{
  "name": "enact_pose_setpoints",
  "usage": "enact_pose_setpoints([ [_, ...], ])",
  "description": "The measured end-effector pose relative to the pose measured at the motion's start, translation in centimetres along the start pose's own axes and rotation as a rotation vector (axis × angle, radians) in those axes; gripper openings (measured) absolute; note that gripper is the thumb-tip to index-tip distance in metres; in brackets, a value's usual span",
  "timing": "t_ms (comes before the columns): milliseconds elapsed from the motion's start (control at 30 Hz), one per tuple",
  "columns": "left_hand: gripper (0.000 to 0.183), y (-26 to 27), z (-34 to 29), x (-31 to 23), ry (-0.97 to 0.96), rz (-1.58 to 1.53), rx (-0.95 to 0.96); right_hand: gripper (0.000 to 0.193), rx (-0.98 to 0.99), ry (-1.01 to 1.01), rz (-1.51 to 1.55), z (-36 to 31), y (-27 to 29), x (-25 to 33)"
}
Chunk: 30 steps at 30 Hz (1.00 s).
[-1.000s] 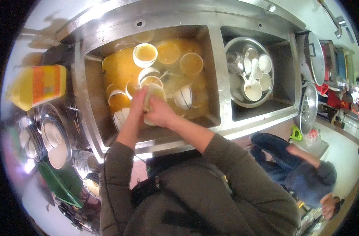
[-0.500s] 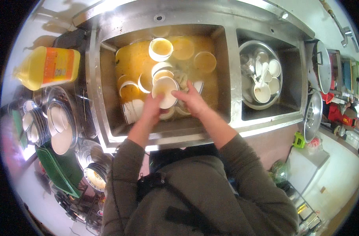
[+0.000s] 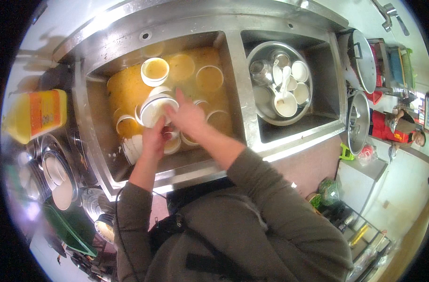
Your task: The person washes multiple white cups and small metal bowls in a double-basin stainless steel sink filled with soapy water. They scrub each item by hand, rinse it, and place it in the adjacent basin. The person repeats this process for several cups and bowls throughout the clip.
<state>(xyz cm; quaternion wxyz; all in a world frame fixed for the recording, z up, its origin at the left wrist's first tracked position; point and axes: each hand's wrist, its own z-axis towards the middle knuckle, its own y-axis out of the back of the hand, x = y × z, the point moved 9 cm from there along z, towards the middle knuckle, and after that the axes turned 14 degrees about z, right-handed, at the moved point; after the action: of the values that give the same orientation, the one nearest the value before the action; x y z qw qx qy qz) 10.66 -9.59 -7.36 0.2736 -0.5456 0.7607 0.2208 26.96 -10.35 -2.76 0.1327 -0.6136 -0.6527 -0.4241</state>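
Both forearms reach up from 6 o'clock into the left sink basin (image 3: 99, 127) of yellowish water; left hand (image 3: 154, 137) curls under a white bowl (image 3: 154, 109), gripping its lower rim, right hand (image 3: 188, 115) lies on it at 3 o'clock, fingers spread. More bowls (image 3: 154, 70) float around; a metal basin (image 3: 301, 56) of cups sits at 2 o'clock, a yellow jug (image 3: 33, 115) at 9.

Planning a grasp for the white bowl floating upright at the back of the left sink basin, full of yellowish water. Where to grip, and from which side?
Pinch the rim of the white round bowl, coming from above on its near side. It sits upright and open, with yellowish water inside and around it, so the wall is partly under water and only the rim is free. The left hand and right hand are busy with another white bowl nearer the front.
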Motion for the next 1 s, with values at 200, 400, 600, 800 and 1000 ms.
enact_pose_setpoints([
  [200,0.037,-6.3,1.1,-4.2,-0.555,1.112,-0.002,0.043,-0.563,0.558,-0.002,-4.0,21.2,-0.8],
  [400,0.036,-10.6,7.0,-0.6,-0.253,1.628,0.016,0.038,-0.934,-0.058,-0.287,-2.5,41.4,-16.8],
  [600,0.032,-11.9,9.4,-0.4,-0.215,1.687,0.127,0.042,-1.019,0.044,-0.390,-3.5,42.6,-22.3],
  [800,0.031,-12.1,5.1,-3.4,-0.547,1.675,0.024,0.027,-0.572,0.266,-0.009,-4.2,28.6,-10.2],
  [1000,0.042,-4.7,2.9,-5.7,-0.354,1.038,-0.172,0.035,0.439,0.235,-0.442,-3.0,1.8,-4.8],
])
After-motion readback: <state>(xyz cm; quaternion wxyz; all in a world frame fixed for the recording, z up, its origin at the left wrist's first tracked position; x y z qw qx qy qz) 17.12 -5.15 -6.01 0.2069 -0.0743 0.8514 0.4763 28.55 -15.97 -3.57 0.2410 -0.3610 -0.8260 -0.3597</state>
